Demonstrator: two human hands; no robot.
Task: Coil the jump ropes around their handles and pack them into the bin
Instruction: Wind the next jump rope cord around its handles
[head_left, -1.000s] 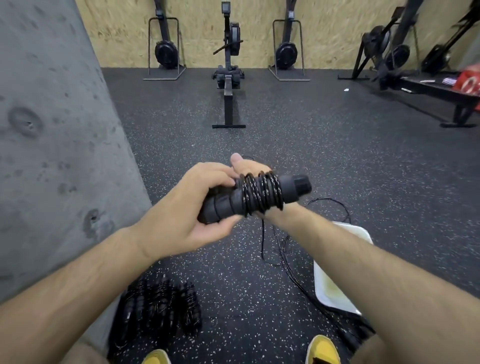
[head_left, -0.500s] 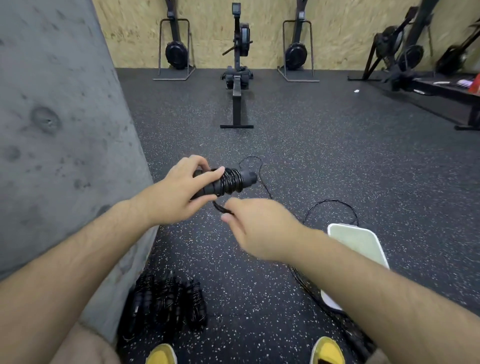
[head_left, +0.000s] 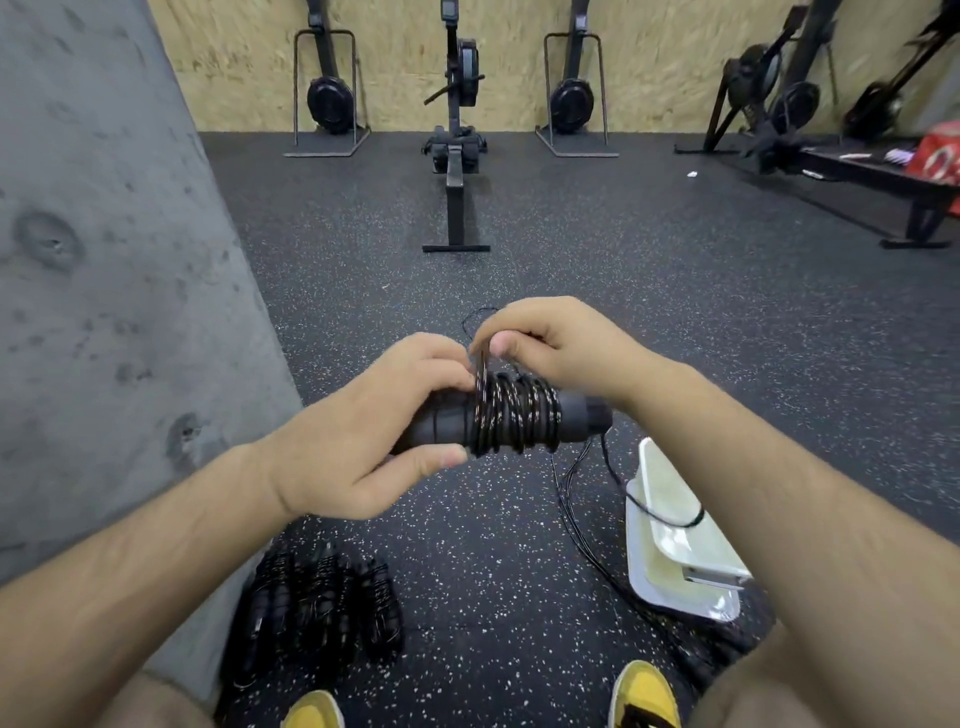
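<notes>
Since much of the cord is not yet wound, the likeliest trouble begins low down by the person's feet. Nearest, just left of the yellow shoes (head_left: 644, 696), a pile of coiled ropes (head_left: 317, 608) lies on the speckled floor (head_left: 493, 597) against the concrete wall (head_left: 104, 260), not in the bin. To the right, the white bin (head_left: 636, 545) sits partly hidden under the right forearm, and nothing packed in it can be seen. A loop of the loose cord (head_left: 569, 512) is draped across its rim. As that cord is drawn upward, the loop could catch the rim and drag or tip the bin, or a strand could snag under a shoe. Higher up, held in the air before the person, the left hand (head_left: 363, 436) curls round the left end of the black handles (head_left: 447, 423), thumb underneath. The right hand (head_left: 561, 348) pinches the cord between thumb and fingertips just above the wraps (head_left: 514, 415). Those wraps sit bunched at the middle, some crossing. If the pinch slackens, the springy cord would probably unwind, and turns creeping rightward might slide off the free end. Far beyond, a rowing machine (head_left: 457, 156) stands well apart and seems no hazard.
</notes>
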